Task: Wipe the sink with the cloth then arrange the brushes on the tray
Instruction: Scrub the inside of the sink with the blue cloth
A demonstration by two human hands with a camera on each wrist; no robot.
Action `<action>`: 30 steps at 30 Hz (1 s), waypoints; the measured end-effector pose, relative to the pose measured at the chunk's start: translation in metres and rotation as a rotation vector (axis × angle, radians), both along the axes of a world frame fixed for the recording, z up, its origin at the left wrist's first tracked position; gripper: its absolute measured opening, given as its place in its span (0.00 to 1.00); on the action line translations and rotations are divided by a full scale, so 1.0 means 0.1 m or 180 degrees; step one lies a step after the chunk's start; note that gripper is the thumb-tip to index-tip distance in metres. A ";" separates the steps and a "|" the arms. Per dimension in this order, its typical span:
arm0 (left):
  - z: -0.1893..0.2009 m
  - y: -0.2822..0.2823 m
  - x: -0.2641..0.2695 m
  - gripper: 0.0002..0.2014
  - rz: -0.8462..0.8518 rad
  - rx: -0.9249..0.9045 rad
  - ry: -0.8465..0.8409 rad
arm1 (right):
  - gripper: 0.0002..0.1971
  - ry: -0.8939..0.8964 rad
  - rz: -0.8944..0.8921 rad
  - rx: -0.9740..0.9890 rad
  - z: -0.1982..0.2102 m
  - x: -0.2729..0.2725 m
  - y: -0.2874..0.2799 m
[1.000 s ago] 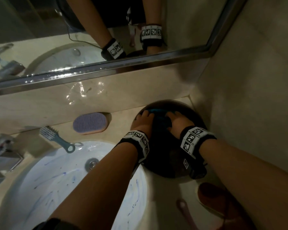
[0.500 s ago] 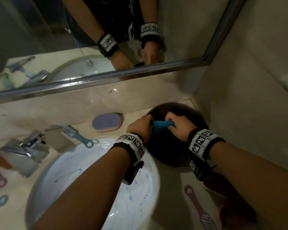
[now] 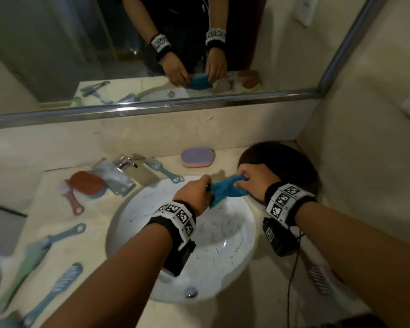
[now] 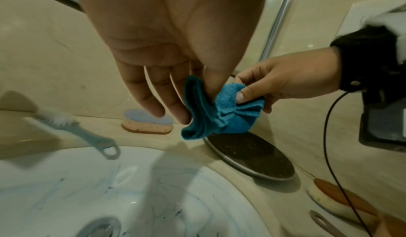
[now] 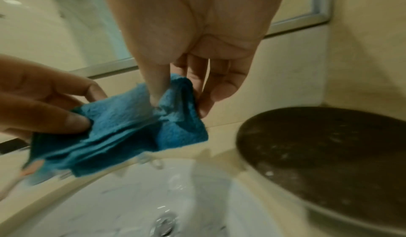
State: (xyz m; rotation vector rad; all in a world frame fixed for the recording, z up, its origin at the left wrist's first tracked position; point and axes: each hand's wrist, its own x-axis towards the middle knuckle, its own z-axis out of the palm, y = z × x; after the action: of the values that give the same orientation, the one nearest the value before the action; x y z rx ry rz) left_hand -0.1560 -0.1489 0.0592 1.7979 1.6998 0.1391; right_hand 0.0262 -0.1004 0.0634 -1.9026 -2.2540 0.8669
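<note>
While both hands hang above the far right rim of the sink, the blue cloth stretches between them in mid-air, clear of the basin and of the dark round tray at the right of the frame. In the head view the left hand pinches one end and the right hand the other. From the left wrist view, the left thumb and forefinger nip the bunched cloth while the other fingers hang straight and slightly spread. From the right wrist view, the right thumb presses a fold of cloth against loosely curled fingers. Open basin lies below the hands; brushes lie along the counter's left side, with a teal brush and a purple sponge beyond the sink's far rim.
</note>
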 end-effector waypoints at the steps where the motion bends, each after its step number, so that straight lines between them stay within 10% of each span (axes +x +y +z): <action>1: 0.00 -0.10 -0.09 0.10 0.0040 -0.0012 -0.0073 | 0.06 -0.0028 0.0092 0.0000 0.01 -0.11 -0.07; 19: -0.04 -0.90 -0.79 0.21 0.1161 0.0205 -0.0984 | 0.31 0.0922 0.0979 -0.0220 0.10 -1.22 -0.79; 30: -0.22 -1.19 -0.93 0.14 0.1629 0.0364 -0.0805 | 0.14 0.1576 0.0899 -0.0375 -0.14 -1.40 -0.95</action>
State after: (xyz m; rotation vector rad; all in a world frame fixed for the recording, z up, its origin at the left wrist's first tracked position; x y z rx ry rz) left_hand -0.2487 -0.2679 0.0368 1.3146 1.9531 0.6635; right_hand -0.1138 -0.1956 0.0490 -1.2269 -2.2110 1.3556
